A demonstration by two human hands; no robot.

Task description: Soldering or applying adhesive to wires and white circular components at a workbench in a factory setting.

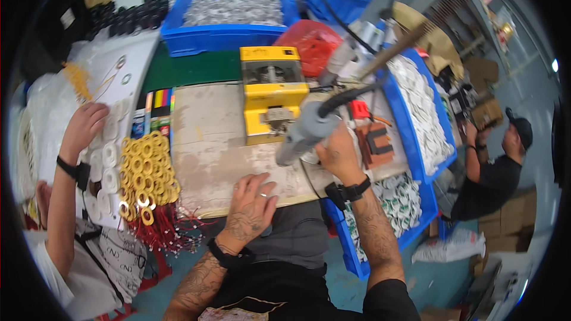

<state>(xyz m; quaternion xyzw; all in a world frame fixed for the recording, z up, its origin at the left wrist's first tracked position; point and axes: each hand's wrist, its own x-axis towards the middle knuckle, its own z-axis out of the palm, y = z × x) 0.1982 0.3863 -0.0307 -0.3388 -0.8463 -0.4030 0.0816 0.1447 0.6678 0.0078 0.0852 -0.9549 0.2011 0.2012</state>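
Note:
My left hand (251, 202), with rings on it, rests at the worktable's (208, 160) front edge, fingers loosely apart and holding nothing visible. My right hand (340, 153) is curled closed beside a grey cylindrical tool (306, 131) with a thick black cable. The tool partly covers its fingers, so I cannot make out what they hold. Just behind the tool stands a yellow machine (270, 98) with a clear window and a metal block on its front. To the right of my right hand is a brown block (376, 144) with a dark U-shaped part.
Blue bins of small white parts stand at the back (229, 41), right (443, 166) and front right (425, 220). Yellow rings (146, 169) with red wires lie left. A co-worker's hand (89, 122) touches white rings there. Another person (493, 172) works at far right. A spring (440, 18) hangs overhead.

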